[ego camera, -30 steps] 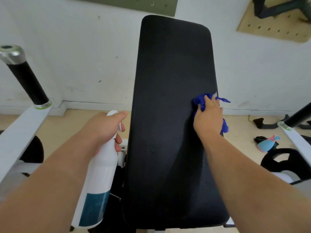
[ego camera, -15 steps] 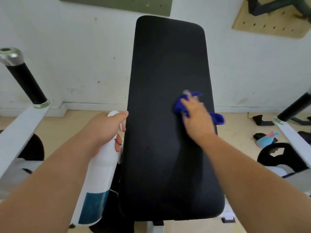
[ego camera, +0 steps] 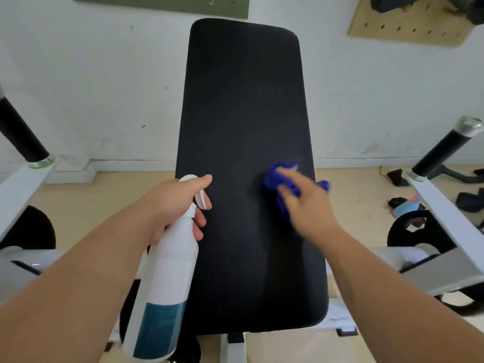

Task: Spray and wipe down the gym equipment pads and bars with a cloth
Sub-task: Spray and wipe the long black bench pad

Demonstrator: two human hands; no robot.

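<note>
A long black bench pad [ego camera: 243,121] runs up the middle of the view toward the wall. My right hand [ego camera: 306,205] presses a blue cloth [ego camera: 275,176] flat on the pad's right half, a bit below its middle; the hand is motion-blurred. My left hand [ego camera: 170,205] grips the neck of a white spray bottle [ego camera: 167,279] with a teal label, held just off the pad's left edge with the nozzle toward the pad. A black-gripped bar [ego camera: 18,134] rises at the left edge, and another black-gripped bar [ego camera: 442,148] at the right.
White machine arms [ego camera: 445,218] flank the bench on both sides. Black weight plates [ego camera: 411,229] sit low on the right and left. Small dark items and a blue-pink object [ego camera: 403,208] lie on the wooden floor at right. A pegboard [ego camera: 408,24] hangs on the white wall.
My right hand has slid the cloth leftward from the pad's right edge toward its middle. The left hand and bottle have stayed about where they were. The camera has shifted slightly.
</note>
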